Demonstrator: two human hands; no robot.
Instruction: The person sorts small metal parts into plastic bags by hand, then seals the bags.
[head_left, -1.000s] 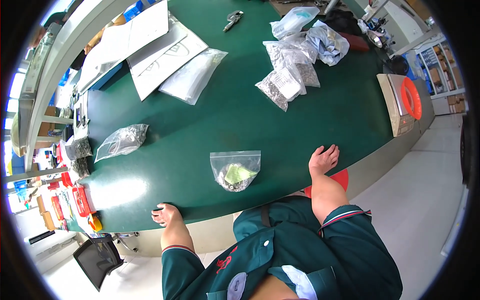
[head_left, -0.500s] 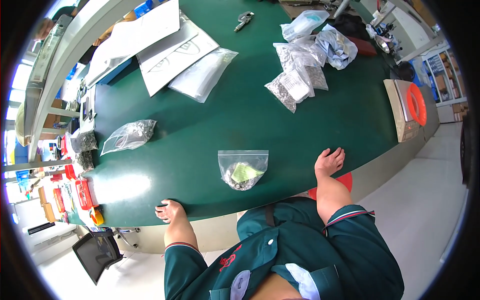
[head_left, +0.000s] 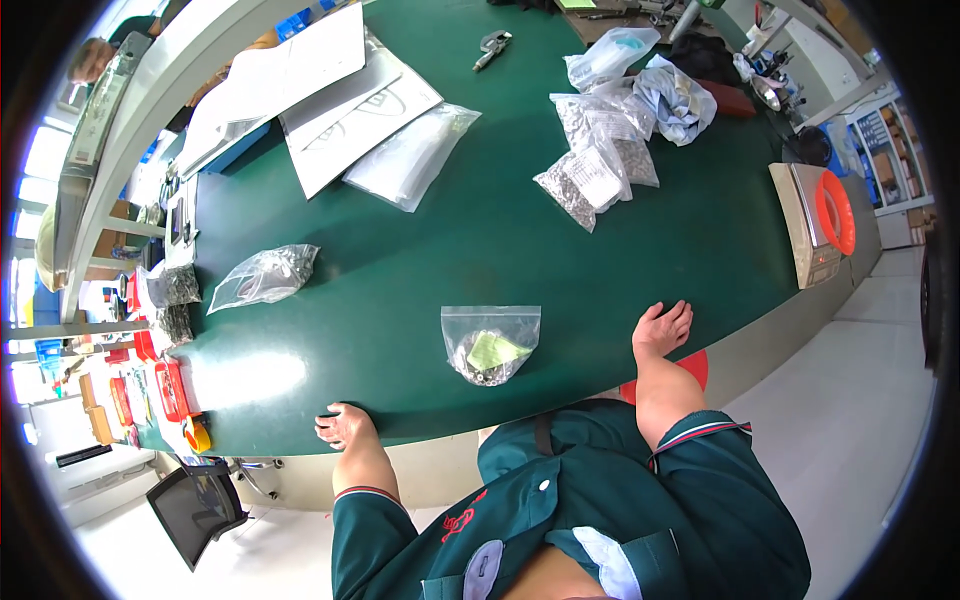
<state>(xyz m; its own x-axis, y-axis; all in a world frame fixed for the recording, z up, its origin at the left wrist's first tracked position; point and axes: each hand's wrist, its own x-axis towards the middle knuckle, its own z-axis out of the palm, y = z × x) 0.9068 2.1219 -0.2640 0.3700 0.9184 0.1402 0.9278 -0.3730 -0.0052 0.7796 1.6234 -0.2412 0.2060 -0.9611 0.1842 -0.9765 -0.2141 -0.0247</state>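
Observation:
My left hand (head_left: 343, 426) rests on the near edge of the green table (head_left: 400, 270), fingers apart and holding nothing. On the right, my right hand (head_left: 662, 328) lies on the tabletop near its edge, also with fingers spread and nothing in it. Between the two, apart from both, lies a clear zip bag (head_left: 491, 322) with small metal parts and a yellow-green slip (head_left: 496, 350) in it. Farther left is another clear plastic bag (head_left: 268, 274) of small parts.
Several bags of small parts (head_left: 598, 165) lie at the back right, left of a scale (head_left: 803, 225) bearing an orange ring (head_left: 835, 212). Paper sheets (head_left: 345, 120) and flat plastic bags (head_left: 415, 155) lie at the back left. A micrometer (head_left: 492, 48) sits at the far side. Red bins (head_left: 172, 390) line the left.
The whole scene sits slightly lower and farther right in the picture. Both hands stay in place on the table, and nothing on it has been moved.

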